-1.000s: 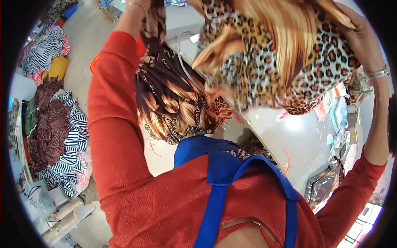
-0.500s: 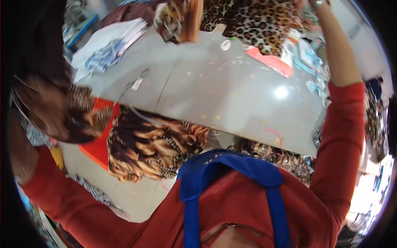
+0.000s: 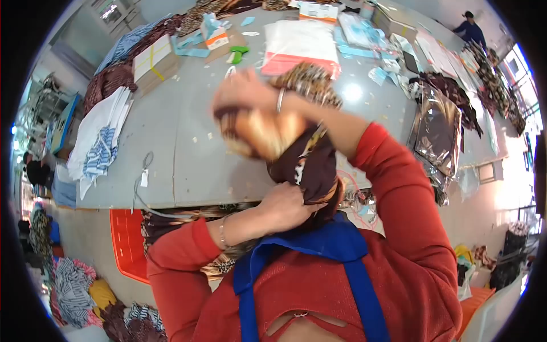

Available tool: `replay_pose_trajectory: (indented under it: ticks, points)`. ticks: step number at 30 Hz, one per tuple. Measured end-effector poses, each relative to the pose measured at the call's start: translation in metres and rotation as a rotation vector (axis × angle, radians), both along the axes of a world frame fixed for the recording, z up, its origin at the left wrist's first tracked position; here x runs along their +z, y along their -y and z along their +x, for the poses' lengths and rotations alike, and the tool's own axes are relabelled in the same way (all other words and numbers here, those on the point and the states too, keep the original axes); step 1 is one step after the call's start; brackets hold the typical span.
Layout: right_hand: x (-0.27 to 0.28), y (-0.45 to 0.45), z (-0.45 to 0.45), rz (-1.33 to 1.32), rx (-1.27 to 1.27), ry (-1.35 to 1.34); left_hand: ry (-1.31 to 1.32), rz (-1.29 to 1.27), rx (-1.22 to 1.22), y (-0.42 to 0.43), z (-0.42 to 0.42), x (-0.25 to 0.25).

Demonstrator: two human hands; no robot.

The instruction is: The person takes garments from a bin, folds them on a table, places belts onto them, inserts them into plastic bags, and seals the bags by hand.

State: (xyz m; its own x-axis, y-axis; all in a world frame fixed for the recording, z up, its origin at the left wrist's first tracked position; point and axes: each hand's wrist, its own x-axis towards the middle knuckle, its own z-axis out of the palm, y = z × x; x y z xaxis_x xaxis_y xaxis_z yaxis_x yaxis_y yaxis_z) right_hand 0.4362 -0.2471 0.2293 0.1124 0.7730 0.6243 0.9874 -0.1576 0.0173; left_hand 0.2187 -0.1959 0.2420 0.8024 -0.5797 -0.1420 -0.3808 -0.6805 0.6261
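A bunched brown, tan and dark animal-print fabric [image 3: 307,157] hangs in front of my chest, over the near edge of the table. My left hand [image 3: 288,206] grips its lower part close to my body, fingers closed on the dark cloth. Higher up, my right hand [image 3: 245,94] is smeared by motion. It looks closed round the upper end of the same fabric, with the arm crossing in front of the cloth. Part of the fabric is hidden behind that forearm.
On the grey table [image 3: 199,148] lie folded white cloth [image 3: 105,137], scissors [image 3: 142,174], a packed white-and-pink stack [image 3: 302,45], a green tool [image 3: 238,54] and plastic-wrapped dark fabric [image 3: 437,122]. Below is a red crate [image 3: 128,239] with printed fabric. A person [image 3: 470,29] is far right.
My arms have come in from widely spread to in front of my chest. The animal-print fabric is now bunched between my hands. The view has tilted up, showing more of the table.
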Motion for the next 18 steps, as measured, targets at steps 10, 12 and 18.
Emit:
replay_pose_trajectory:
  ticks: [10, 12, 18]
  points:
    - [-0.191, 0.208, -0.117, 0.036, -0.978, -0.624, -0.246, 0.294, -0.529, 0.000, 0.028, -0.181]
    - [-0.199, 0.254, -0.179, -0.281, -0.811, -0.532, -0.433, 0.346, -0.364, 0.008, 0.042, -0.153]
    - [-0.207, 0.369, -0.289, -0.824, -0.434, -1.023, -0.482, 0.183, -0.486, -0.010, 0.127, -0.072]
